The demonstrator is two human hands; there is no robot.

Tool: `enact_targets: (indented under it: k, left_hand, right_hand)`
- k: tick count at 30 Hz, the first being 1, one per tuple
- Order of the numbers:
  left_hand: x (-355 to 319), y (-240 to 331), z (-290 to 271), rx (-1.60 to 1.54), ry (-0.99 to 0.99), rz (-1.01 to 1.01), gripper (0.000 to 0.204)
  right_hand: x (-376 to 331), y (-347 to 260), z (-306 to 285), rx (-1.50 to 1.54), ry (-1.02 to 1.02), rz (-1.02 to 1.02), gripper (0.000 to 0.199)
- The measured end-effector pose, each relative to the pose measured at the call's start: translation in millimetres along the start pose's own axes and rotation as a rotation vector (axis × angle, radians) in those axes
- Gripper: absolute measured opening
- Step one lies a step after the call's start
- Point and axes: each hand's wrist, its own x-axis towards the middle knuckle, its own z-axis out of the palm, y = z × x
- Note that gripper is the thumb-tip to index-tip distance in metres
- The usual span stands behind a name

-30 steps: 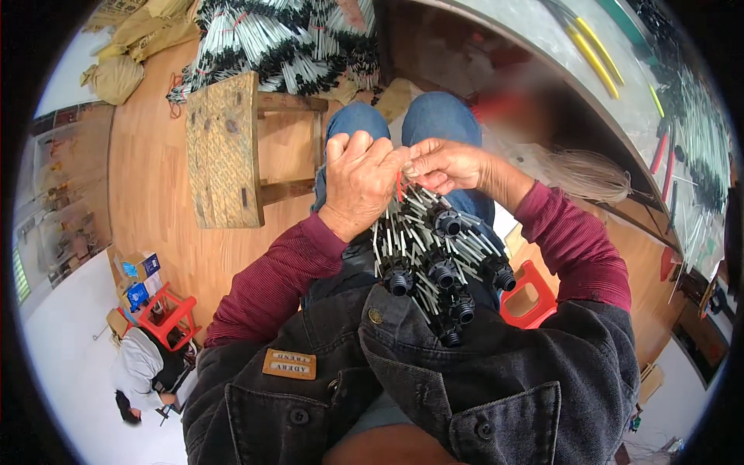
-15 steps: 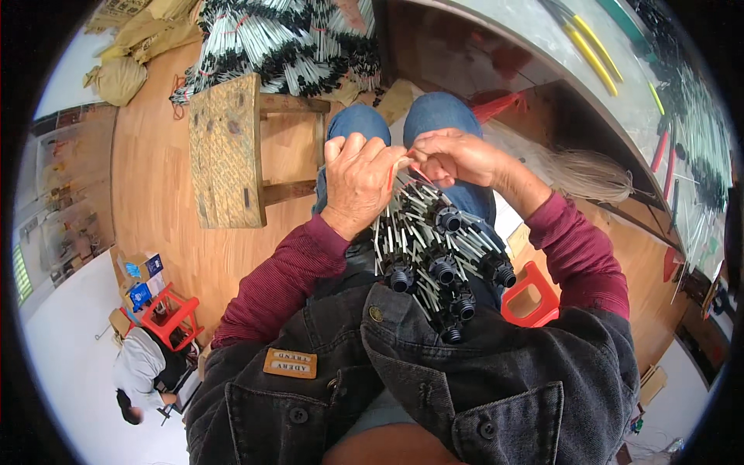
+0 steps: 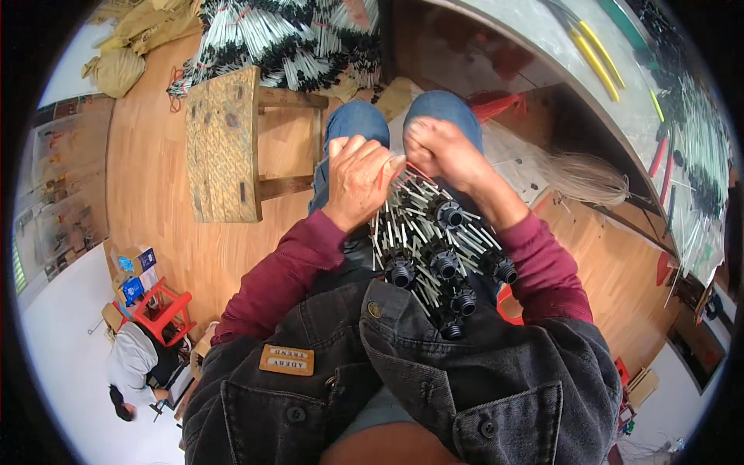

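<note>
Across my lap lies a bundle of thin white tubes with ridged black plastic fittings (image 3: 442, 263), the fittings pointing toward my body. A thin red cord (image 3: 419, 171) shows at the far end of the bundle, between my hands. My left hand (image 3: 358, 174) is closed at the bundle's far left end, thumb pressed against the fingers on the cord. Curled into a fist and slightly blurred, my right hand (image 3: 440, 151) is just right of the cord, over my right knee. The cord runs toward it, but its grip is partly hidden.
A worn wooden bench (image 3: 225, 147) stands at the left. Tied bundles of similar tubes (image 3: 263, 39) are heaped beyond it. To the right, a table (image 3: 542, 35) carries yellow-handled pliers (image 3: 595, 58) and loose tubes. A person (image 3: 139, 364) works at far lower left beside a red stool (image 3: 164, 310).
My right hand has closed into a fist and shifted slightly left and away from me, its forearm swinging inward. My left hand stays nearly in place; more red cord shows between them.
</note>
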Motion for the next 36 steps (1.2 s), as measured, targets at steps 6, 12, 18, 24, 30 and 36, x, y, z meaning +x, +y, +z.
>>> enact_targets:
  k: [6, 12, 18, 24, 30, 36]
  left_hand:
    - [-21.2, 10.3, 0.6, -0.656, -0.020, -0.377, 0.028]
    - [14.0, 13.1, 7.0, -1.762, -0.076, -0.853, 0.038]
    - [-23.4, -17.5, 10.1, -2.311, -0.083, -0.889, 0.039]
    - [-49.7, 23.2, -17.1, -1.834, 0.086, -0.846, 0.040]
    - [-53.5, 22.7, -18.1, -1.467, 0.108, -0.802, 0.040]
    - [-56.5, 8.5, -10.8, -2.033, 0.192, -1.067, 0.039]
  right_hand:
    - [-61.4, 12.3, -21.5, -0.324, 0.350, 0.026, 0.031]
    - [-47.4, 6.5, 2.2, -0.760, 0.350, -0.162, 0.031]
    - [-69.6, 1.0, 11.9, -1.045, 0.392, -0.026, 0.030]
    - [-82.8, 13.6, 8.5, -1.065, 0.477, 0.089, 0.026]
    - [-70.1, -11.6, 18.4, -1.386, 0.219, 0.048, 0.024]
    - [-56.1, -16.9, -7.3, -0.732, -0.062, 0.146, 0.025]
